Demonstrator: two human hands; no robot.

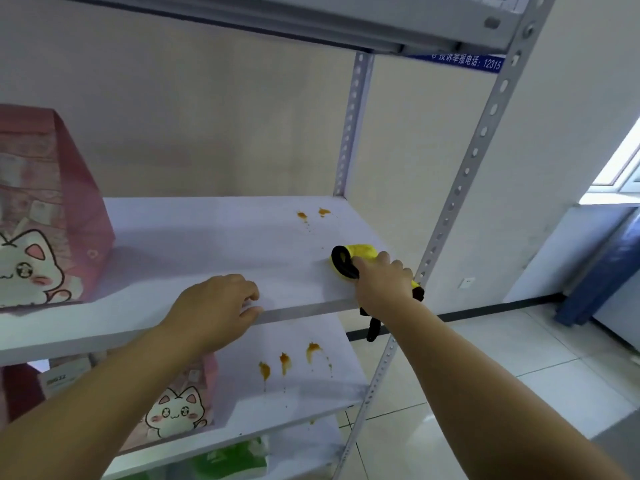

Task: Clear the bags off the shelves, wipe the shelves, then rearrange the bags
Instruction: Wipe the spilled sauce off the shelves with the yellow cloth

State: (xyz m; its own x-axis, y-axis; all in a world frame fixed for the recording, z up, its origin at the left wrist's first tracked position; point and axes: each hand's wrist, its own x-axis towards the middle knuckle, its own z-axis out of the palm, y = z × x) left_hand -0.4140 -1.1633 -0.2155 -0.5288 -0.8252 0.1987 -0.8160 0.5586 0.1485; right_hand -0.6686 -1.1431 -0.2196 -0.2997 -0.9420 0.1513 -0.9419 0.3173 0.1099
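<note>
The right hand [382,280] has its grip closed round a crumpled yellow cloth with black trim [363,252], pressing it onto the white middle shelf board [207,244] near the front right corner. Orange-brown stains [313,214] lie behind it. The left hand [211,306] rests on the shelf's front edge, grip loose and holding nothing. A pink paper bag printed with a white cat [45,209] stands at the shelf's left end.

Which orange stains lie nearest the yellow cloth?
The pair of stains behind the yellow cloth on the same shelf; the three stains lie on the shelf below.
</note>
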